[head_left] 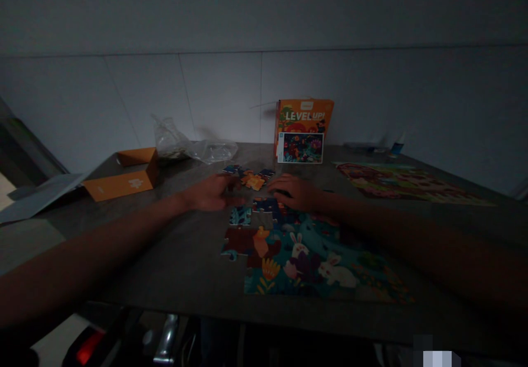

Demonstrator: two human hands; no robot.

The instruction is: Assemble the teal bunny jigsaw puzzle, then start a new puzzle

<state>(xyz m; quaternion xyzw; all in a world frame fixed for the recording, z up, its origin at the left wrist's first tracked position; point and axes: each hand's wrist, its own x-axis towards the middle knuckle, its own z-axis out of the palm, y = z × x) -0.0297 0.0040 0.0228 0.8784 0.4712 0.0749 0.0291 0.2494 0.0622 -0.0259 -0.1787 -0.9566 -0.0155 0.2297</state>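
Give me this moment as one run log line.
left hand: beside loose pieces, grip unclear; right hand: at far edge of partly built puzzle, grip unclear; picture card: before orange box

wall [223, 92]: behind | bottle [397, 146]: rear right | other puzzle [406, 182]: right | red light [88, 348]: lower left

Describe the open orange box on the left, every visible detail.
The orange box looks like cardboard. It rests on the table, open side up and set at an angle, with pale print on its near wall; its interior is dim. A greyish sheet lies at its left, a clear bag by its right end. Whether either touches it is unclear.
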